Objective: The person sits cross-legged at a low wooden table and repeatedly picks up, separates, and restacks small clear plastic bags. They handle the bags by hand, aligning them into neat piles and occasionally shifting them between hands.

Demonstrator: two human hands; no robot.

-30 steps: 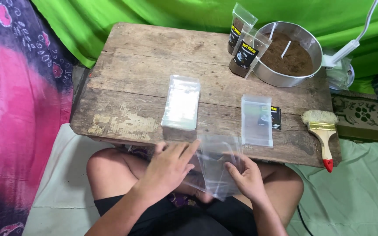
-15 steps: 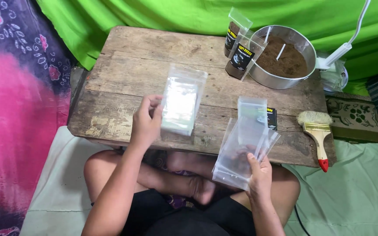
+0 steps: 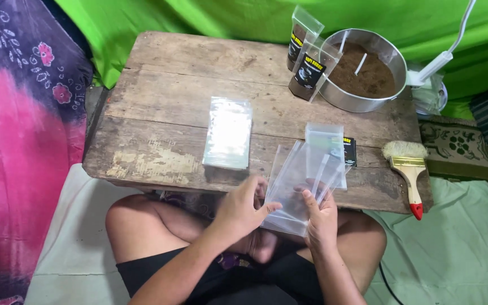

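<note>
I am holding plastic bags (image 3: 297,186) between my hands, before the table (image 3: 159,164); a bag stack (image 3: 228,133) is lying left, a brush (image 3: 408,169) right.

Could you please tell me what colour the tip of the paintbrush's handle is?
Red; the paintbrush lies right of the hands, seen in the head view.

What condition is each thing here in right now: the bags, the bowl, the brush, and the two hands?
Clear bags: empty, fanned out, held over the table edge.
Left hand: closed on the bags' left side.
Right hand: gripping the bags from below.
Stack of bags: flat, untouched.
Single bag: empty, lying flat.
Filled pouches: upright, leaning on the bowl.
Metal bowl: holds brown powder.
Brush: lying unused.
Table: worn wood.
</note>
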